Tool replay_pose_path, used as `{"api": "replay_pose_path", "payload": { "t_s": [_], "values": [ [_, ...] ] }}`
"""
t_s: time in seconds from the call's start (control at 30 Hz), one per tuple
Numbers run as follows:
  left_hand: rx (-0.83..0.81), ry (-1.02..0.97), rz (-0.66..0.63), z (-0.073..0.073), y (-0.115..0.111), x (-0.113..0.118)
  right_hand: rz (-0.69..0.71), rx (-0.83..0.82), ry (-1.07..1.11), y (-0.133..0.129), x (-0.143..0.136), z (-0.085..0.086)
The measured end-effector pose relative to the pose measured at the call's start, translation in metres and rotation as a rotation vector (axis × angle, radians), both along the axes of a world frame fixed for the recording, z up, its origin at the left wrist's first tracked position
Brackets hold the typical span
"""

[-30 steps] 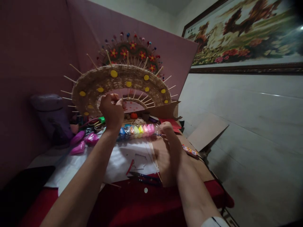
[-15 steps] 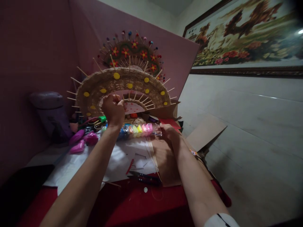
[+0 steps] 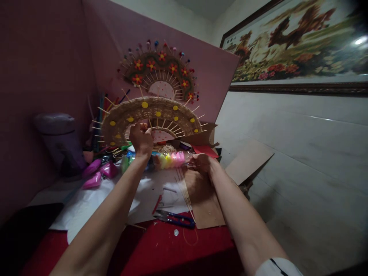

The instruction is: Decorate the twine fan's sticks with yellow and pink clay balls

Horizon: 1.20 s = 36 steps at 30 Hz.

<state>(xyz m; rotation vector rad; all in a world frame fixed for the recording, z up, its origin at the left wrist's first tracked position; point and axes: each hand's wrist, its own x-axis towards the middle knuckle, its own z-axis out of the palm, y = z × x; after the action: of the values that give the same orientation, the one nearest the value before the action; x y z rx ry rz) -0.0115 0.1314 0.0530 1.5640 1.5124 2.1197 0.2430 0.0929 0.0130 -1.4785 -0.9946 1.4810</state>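
A half-ring woven fan [image 3: 165,108] with yellow dots and sticks poking out along its outer edge stands tilted over the back of the table. My left hand [image 3: 141,138] is closed on its inner rim. Below the fan, my right hand [image 3: 203,162] is closed on the right end of a clear plastic pack of coloured clay [image 3: 172,159], its pieces pink, yellow, orange and blue. The left end of the pack passes behind my left wrist. A second fan [image 3: 151,65], with orange flowers and small bead tips, is behind the first.
Magenta clay packets [image 3: 99,174] lie at left by a purple container [image 3: 59,143]. Blue-handled thread snips [image 3: 175,219], thin sticks [image 3: 185,193] and brown cardboard [image 3: 202,199] are in front. A white sheet [image 3: 149,191] partly covers the red tabletop [image 3: 161,249]. A cardboard piece [image 3: 248,161] leans against the right wall.
The woven fan has come down and away with my left hand, showing more of the flowered fan behind. My right hand still holds the clay pack's end, with little movement.
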Motion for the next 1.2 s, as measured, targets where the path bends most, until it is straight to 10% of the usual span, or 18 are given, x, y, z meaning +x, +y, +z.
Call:
{"api": "replay_pose_path", "payload": {
  "t_s": [0.77, 1.2],
  "values": [
    [0.064, -0.017, 0.102, -0.042, 0.023, 0.008, -0.005, 0.061, 0.245, -0.01, -0.01, -0.006],
    [0.048, -0.001, 0.089, -0.043, 0.018, 0.009, -0.067, 0.399, -0.569, 0.0, -0.02, -0.017]
  ]
}}
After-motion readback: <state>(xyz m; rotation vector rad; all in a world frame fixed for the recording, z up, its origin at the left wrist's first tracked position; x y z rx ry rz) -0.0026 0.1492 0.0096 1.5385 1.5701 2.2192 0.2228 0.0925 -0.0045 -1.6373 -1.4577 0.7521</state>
